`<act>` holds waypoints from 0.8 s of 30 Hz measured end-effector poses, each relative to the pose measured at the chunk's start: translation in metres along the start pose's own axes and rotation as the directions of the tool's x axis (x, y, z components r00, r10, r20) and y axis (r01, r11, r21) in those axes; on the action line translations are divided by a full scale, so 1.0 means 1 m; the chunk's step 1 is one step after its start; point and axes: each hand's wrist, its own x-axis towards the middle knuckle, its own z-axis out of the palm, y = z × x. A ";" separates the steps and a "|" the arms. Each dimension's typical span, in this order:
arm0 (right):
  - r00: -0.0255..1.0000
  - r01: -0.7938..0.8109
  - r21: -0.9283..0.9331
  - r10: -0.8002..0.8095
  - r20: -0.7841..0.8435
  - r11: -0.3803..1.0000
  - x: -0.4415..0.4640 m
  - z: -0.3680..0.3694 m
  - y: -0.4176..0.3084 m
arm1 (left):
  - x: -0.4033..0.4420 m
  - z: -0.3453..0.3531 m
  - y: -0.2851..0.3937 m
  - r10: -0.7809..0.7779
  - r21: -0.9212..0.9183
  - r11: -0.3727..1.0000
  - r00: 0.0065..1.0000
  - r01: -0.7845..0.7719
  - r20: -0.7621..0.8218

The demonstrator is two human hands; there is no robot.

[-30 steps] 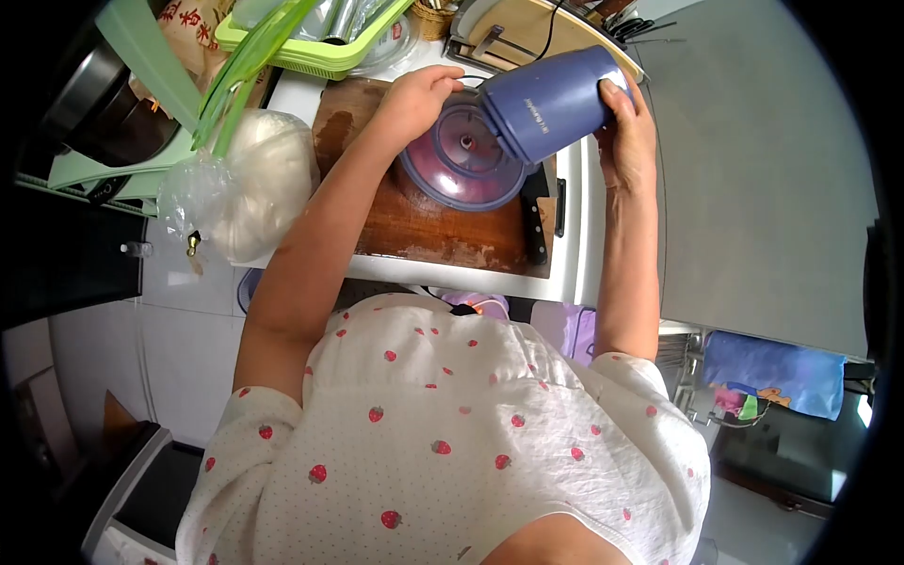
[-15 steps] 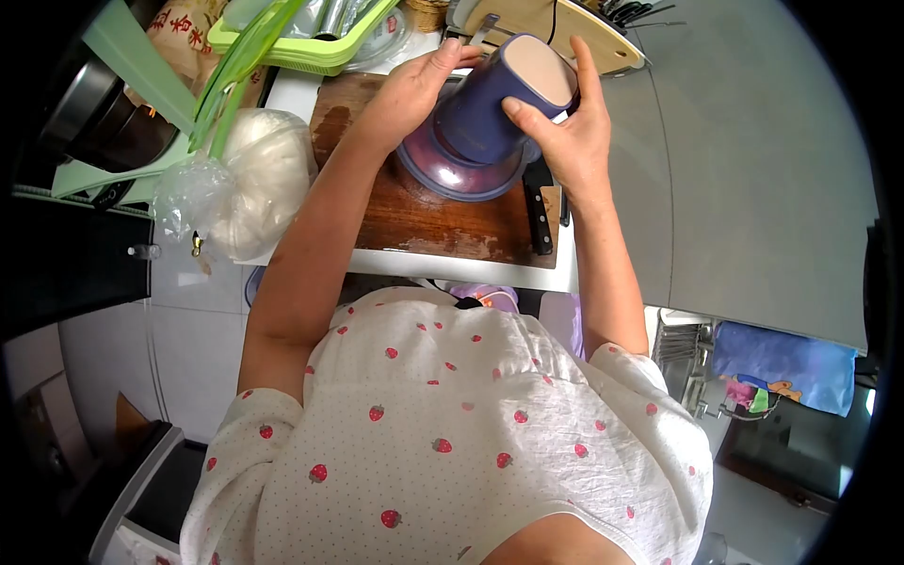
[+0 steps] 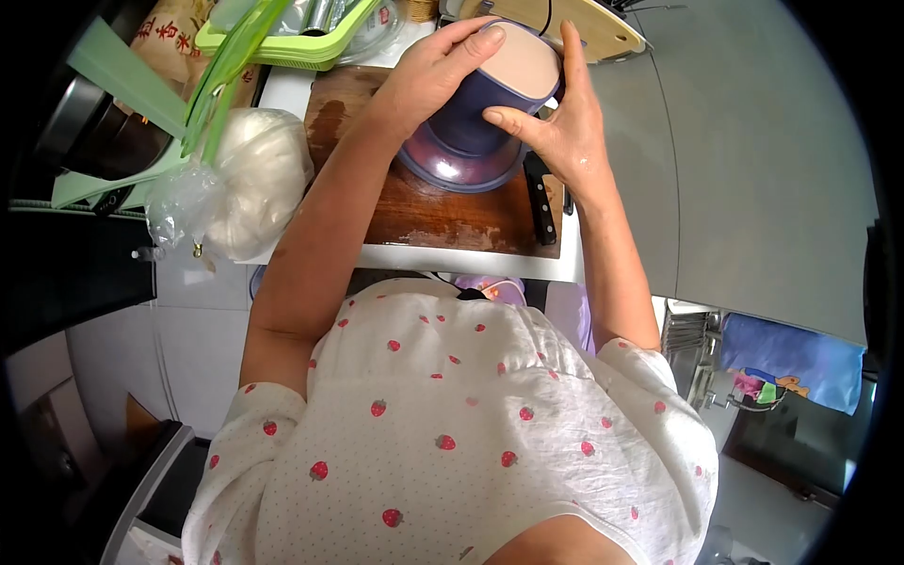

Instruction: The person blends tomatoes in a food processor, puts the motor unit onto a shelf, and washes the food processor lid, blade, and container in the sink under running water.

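We've L hand [image 3: 428,83] clamped on blue unit [image 3: 469,121], R hand [image 3: 571,132] spread against it; already atop lid [image 3: 456,173] below, fully seated unclear

A clear plastic bag [image 3: 259,179] packed with something white sits at the left end of the white counter [image 3: 471,264], just beside a wet-looking wooden board [image 3: 433,226]. Long green leaves [image 3: 218,89] rise over it, crossing the edge of a light green basket [image 3: 268,47]. Behind them I can see a sack [image 3: 174,36] printed in red, and a dark pot [image 3: 105,127] near it. A black-handled knife [image 3: 540,202] lies along the board's right side. Over on the right, past a tall grey panel [image 3: 753,169], hangs a blue cloth [image 3: 796,348] with a coloured picture.
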 end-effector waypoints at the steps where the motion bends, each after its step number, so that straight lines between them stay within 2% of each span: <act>1: 1.000 -0.003 0.003 0.003 -0.005 1.000 -0.002 -0.001 0.002 | 0.000 0.001 0.000 -0.003 0.003 1.000 1.000 0.003 0.005; 3: 0.993 -0.117 0.188 0.109 0.052 0.975 -0.005 -0.003 0.007 | 0.001 0.003 0.003 -0.008 -0.050 0.999 1.000 0.008 0.000; 4: 0.992 -0.121 0.189 0.114 0.046 0.974 -0.007 -0.003 0.009 | 0.000 0.004 0.004 -0.011 -0.048 0.999 1.000 0.011 0.007; 6: 0.997 -0.067 0.018 0.067 0.024 0.998 -0.008 -0.002 0.015 | -0.001 0.006 0.007 -0.027 -0.019 0.999 0.999 0.026 -0.038; 10: 0.991 -0.135 0.019 0.135 0.020 0.991 -0.010 0.000 0.008 | 0.003 0.002 0.012 -0.096 -0.043 0.994 0.995 0.096 0.008; 12: 0.992 -0.113 -0.034 0.110 -0.069 0.993 -0.014 0.005 0.008 | 0.007 -0.001 0.012 -0.111 -0.014 0.993 0.988 0.113 0.105; 15: 0.986 -0.128 -0.108 0.114 -0.124 0.986 -0.018 0.012 0.005 | 0.009 -0.003 0.014 -0.197 -0.033 0.979 0.975 0.201 0.106; 19: 0.981 -0.184 -0.151 0.170 -0.097 0.971 -0.019 0.006 0.000 | 0.012 -0.007 0.007 -0.205 0.001 0.978 0.967 0.207 0.150; 21: 0.984 -0.175 0.183 0.179 -0.005 0.967 -0.021 -0.001 0.013 | 0.009 -0.006 0.006 -0.095 -0.136 0.983 0.977 0.122 0.193; 24: 0.969 -0.247 0.158 0.242 0.050 0.956 -0.032 -0.005 0.024 | 0.004 -0.013 -0.004 -0.012 -0.207 0.977 0.987 0.046 0.160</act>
